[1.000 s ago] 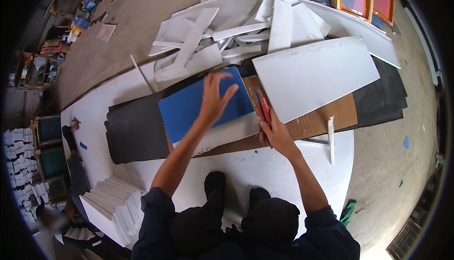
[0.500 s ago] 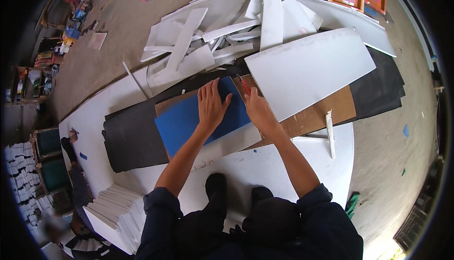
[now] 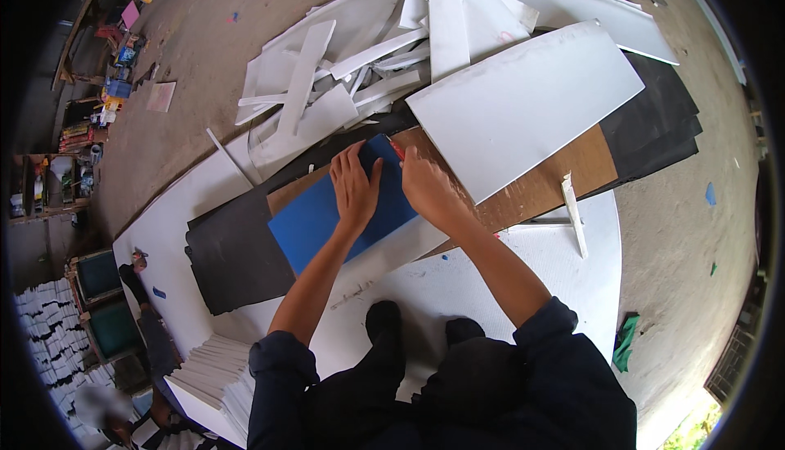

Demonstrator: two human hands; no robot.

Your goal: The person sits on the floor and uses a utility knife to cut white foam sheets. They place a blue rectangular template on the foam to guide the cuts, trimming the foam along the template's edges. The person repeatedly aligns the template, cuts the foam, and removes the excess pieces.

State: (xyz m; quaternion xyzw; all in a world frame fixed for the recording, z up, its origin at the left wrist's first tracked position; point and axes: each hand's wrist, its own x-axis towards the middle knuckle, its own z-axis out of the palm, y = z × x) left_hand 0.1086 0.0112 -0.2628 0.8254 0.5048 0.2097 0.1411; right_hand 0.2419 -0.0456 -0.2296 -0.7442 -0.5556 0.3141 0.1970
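Observation:
Flat on a blue rectangular sheet (image 3: pixel 307 225), my left hand (image 3: pixel 353 192) presses down with its fingers stretched out toward the far edge. My right hand (image 3: pixel 429 188) is closed round a red utility knife (image 3: pixel 396 150), at the far right corner of the blue sheet. Its tip is hard to make out against the edge. Beneath the blue sheet lie a white strip of board (image 3: pixel 384 258) and a brown board (image 3: pixel 564 168), which rest on black sheets (image 3: pixel 233 258).
A large white panel (image 3: pixel 531 106) lies just right of my right hand. White offcuts (image 3: pixel 307 78) are heaped beyond. At lower left stands a stack of white boards (image 3: pixel 208 384), with another person (image 3: pixel 155 335) nearby. A narrow white strip (image 3: pixel 574 214) lies at right.
My right hand has brought the knife left, from beside the blue sheet to its far right corner. My left hand stays pressed on the sheet. The whole view has shifted slightly.

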